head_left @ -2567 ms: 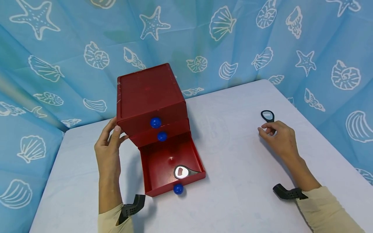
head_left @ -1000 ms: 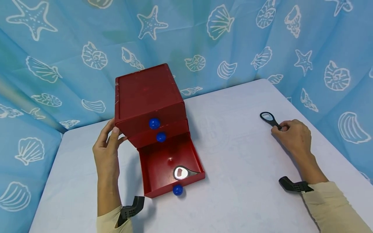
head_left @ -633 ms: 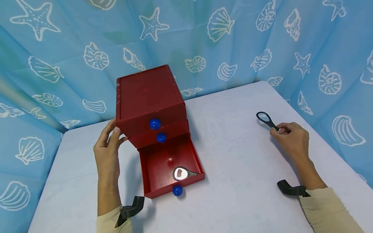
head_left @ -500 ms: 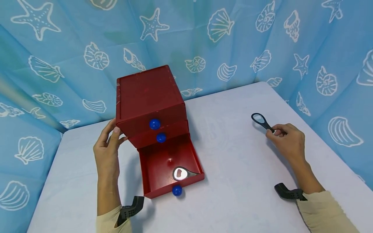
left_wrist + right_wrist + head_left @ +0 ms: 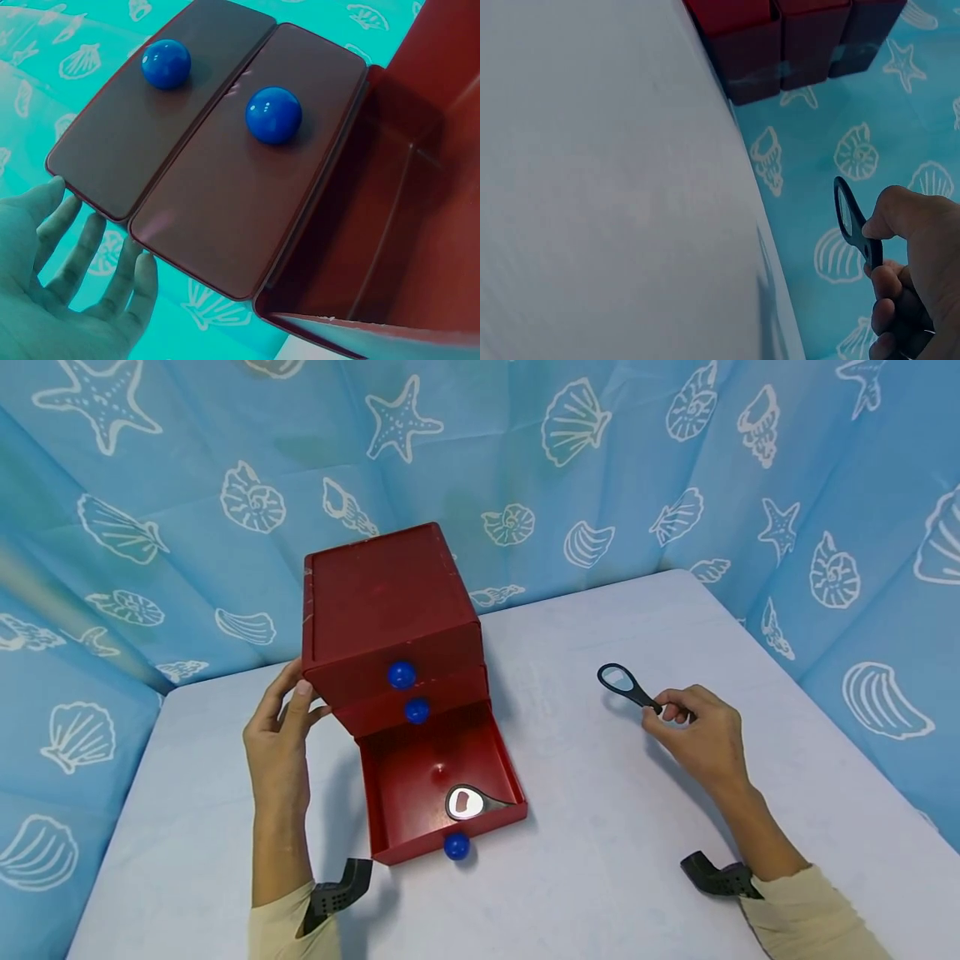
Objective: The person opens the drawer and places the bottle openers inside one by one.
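Observation:
My right hand (image 5: 701, 735) pinches the narrow handle end of a black bottle opener (image 5: 636, 695), its oval metal head pointing left, above the white table. In the right wrist view, the bottle opener (image 5: 849, 217) sits between thumb and fingers. My left hand (image 5: 279, 735) is at the left side of a red drawer cabinet (image 5: 386, 597); in the left wrist view its fingers are spread, with the fingertips (image 5: 56, 184) right at the cabinet's edge. The bottom drawer (image 5: 401, 777) is pulled out, and a second bottle opener (image 5: 467, 803) lies near its front wall.
The two upper drawers are closed, each with a blue round knob (image 5: 402, 675). Another blue knob (image 5: 457, 847) is on the pulled-out drawer's front. A blue shell-patterned curtain (image 5: 570, 468) surrounds the back and sides of the white table (image 5: 570, 877).
My right hand has taken hold of the bottle opener at the right, lifted it and carried it left toward the cabinet. My left hand has stayed at the cabinet's side.

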{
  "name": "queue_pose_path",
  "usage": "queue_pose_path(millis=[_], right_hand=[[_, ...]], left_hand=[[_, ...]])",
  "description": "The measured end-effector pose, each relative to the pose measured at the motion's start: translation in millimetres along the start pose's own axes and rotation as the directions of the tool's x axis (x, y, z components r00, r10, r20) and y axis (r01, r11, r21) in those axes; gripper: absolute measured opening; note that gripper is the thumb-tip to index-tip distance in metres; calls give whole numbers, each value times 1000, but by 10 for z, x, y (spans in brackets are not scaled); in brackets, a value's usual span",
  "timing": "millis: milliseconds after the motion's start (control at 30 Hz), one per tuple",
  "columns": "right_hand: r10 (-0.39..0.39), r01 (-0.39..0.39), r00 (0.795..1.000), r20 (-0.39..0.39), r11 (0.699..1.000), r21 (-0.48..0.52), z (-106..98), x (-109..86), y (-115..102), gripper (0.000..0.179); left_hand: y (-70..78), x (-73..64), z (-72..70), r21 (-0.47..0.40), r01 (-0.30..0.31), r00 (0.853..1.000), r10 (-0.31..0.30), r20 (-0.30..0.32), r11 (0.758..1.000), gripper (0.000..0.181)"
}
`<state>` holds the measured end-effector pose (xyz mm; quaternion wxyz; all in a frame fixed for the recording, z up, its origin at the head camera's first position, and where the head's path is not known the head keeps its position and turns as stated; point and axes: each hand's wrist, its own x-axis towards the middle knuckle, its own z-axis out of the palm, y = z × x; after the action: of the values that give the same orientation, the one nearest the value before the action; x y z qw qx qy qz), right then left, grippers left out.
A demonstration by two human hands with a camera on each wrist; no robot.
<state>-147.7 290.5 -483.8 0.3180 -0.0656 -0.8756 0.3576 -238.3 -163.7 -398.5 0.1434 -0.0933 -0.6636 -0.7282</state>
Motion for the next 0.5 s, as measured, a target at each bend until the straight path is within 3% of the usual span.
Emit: queue_pose_path(millis=[200,500], right_hand=[[-88,88,996,-4,995,35,91,-73,-177,13],[-155,151,987,40,983,101,244,-193,-418,15]], left_hand=[[6,16,-1,-6,-3,1000,3,3,1000,41],[-8,30,1,0,0,1000,0,6,1000,41]])
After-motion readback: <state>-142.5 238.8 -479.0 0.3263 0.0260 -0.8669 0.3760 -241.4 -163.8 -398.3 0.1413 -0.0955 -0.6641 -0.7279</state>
